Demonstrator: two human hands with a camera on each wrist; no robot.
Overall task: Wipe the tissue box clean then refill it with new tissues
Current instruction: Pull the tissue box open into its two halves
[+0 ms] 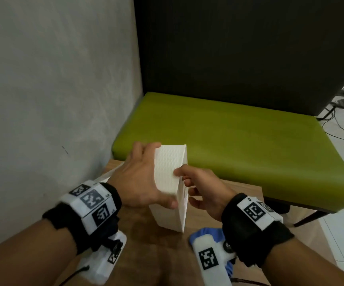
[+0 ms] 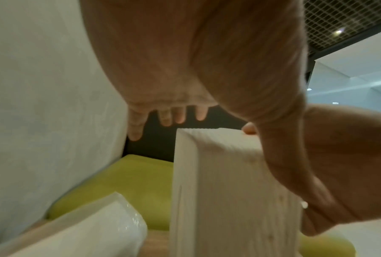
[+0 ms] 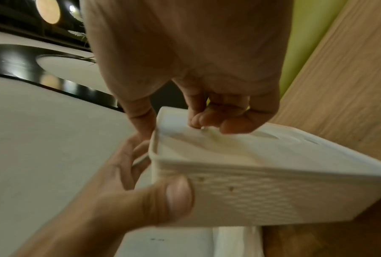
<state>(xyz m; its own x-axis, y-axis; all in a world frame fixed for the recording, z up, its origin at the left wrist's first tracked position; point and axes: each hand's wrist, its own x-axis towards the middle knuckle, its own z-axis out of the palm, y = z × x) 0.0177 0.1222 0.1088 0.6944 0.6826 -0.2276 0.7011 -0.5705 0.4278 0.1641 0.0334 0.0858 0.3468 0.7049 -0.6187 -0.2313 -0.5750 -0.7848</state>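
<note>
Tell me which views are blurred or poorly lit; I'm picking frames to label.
Head view: evenly lit and mostly sharp, slight motion blur on the left hand and tissue stack. Left wrist view: soft throughout, the palm dim and out of focus, a glossy highlight on the plastic pack. Right wrist view: warm and dim, the right hand smeared, bright ceiling lamps flaring.

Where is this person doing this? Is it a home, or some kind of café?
Probably a café or canteen booth rather than a home. A green padded bench with a tall dark backrest faces a small wooden table, and the left wrist view shows a commercial-looking grid ceiling. The stack of tissues suits restocking.
</note>
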